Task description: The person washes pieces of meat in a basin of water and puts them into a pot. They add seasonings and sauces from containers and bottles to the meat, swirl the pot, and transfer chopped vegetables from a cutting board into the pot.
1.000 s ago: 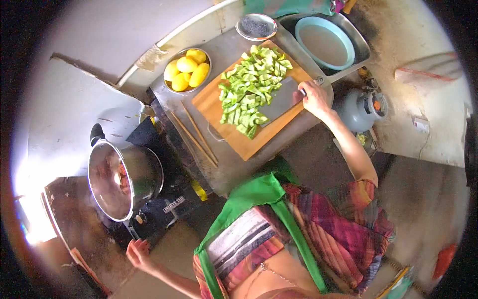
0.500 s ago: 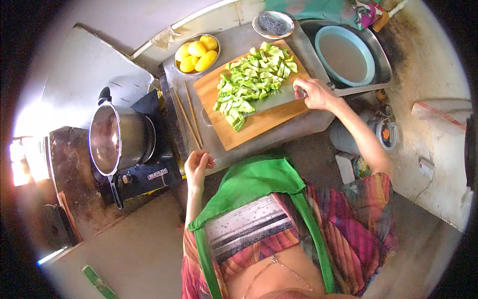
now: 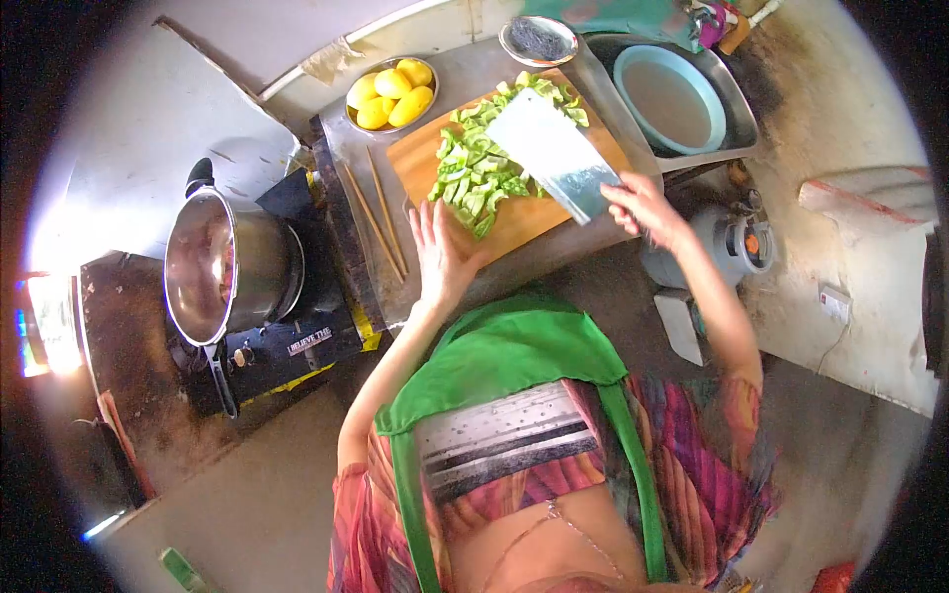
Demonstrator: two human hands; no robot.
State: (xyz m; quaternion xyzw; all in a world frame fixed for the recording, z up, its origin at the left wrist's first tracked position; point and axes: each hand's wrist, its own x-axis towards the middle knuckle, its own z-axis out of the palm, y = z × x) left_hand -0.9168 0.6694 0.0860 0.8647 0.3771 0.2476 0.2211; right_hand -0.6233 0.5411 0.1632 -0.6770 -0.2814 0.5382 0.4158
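My right hand (image 3: 645, 210) is closed around the handle of a cleaver (image 3: 552, 148). Its broad shiny blade lies over the right part of some chopped green vegetable (image 3: 474, 173), hiding several pieces. Under the pieces is a wooden cutting board (image 3: 534, 222). At the board's near left corner is my left hand (image 3: 445, 259), with its fingers stretched out and apart, covering that corner. Nothing shows in it. The fingertips are close to the nearest vegetable pieces; whether they touch them I cannot tell.
Two wooden chopsticks (image 3: 374, 217) lie left of the board. Behind it stand a bowl of peeled potatoes (image 3: 403, 91) and a bowl with a steel scrubber (image 3: 539, 42). A blue basin (image 3: 720, 124) of cloudy water sits in the sink. A pot (image 3: 269, 259) stands on the stove at left.
My right hand has lifted the cleaver and swung its blade over the vegetable. My left hand has moved right and up from below the chopsticks to the board's corner, its fingers now extended.
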